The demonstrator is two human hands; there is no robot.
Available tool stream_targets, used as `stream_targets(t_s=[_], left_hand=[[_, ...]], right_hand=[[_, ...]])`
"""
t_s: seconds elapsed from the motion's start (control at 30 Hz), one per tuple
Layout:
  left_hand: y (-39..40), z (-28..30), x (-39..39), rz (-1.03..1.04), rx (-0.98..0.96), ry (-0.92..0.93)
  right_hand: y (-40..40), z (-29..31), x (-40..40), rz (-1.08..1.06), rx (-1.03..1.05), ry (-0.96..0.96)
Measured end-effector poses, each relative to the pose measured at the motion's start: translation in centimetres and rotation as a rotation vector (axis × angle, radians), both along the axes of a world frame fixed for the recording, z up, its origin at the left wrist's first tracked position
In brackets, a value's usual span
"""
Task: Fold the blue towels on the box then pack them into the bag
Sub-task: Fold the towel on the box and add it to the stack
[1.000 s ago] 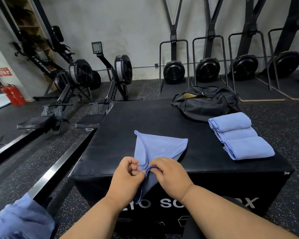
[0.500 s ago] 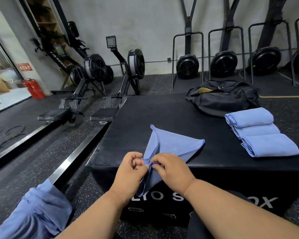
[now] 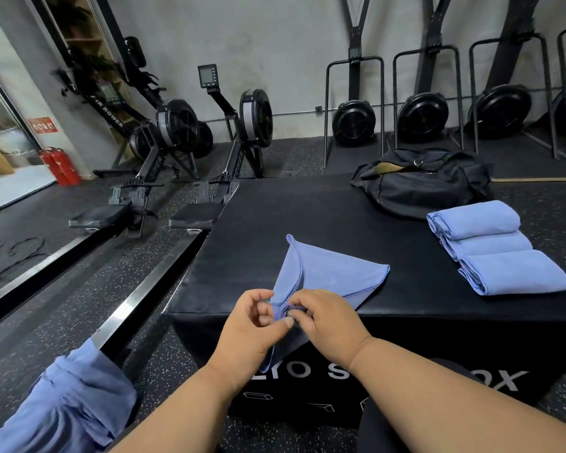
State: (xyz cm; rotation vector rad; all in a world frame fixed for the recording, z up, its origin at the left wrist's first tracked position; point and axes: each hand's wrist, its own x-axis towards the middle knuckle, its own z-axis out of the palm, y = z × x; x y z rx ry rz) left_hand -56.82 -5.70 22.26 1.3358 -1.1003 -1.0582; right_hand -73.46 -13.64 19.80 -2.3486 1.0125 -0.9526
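Note:
A blue towel [image 3: 334,276] lies partly folded on the black box [image 3: 275,223], with one corner hanging over the front edge. My left hand [image 3: 249,328] and my right hand [image 3: 327,318] both pinch the towel's near corners at the box's front edge. Three folded blue towels [image 3: 500,250] lie side by side on the right of the box. A black duffel bag [image 3: 422,181] sits at the box's far right, its top partly open. More blue towels [image 3: 62,410] are bunched at the lower left.
Rowing machines [image 3: 190,132] stand on the floor to the left of the box, their steel rails [image 3: 138,305] running toward me. Fan units in black frames [image 3: 353,122] line the back wall. Red fire extinguishers [image 3: 61,165] stand at the far left.
My view has shifted a little, so the box sits further right. Both hands stay at the towel's near corners; the left fingers have loosened and spread slightly.

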Motion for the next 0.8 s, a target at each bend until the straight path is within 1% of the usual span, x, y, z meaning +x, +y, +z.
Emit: stream_targets(t_s=[0.1,0.23,0.4,0.57,0.8], left_hand=[[-0.2,-0.2,-0.2,0.026,-0.004,-0.033],[-0.5,-0.3,0.6,0.081,0.028,0.01],[-0.4,-0.9,1.0,0.09,0.05,0.082],[-0.4,-1.2,1.1,0.092,0.059,0.118],[-0.5,-1.2,1.1,0.06,0.044,0.105]], right_hand=[[-0.1,-0.1,0.0,-0.012,0.031,-0.009],[-0.4,-0.5,-0.4,-0.047,0.052,-0.006],[-0.6,-0.9,-0.9,-0.071,0.008,-0.032],[-0.4,-1.0,-0.3,-0.018,-0.14,-0.007],[-0.4,-1.5,-0.1,-0.04,-0.108,0.04]])
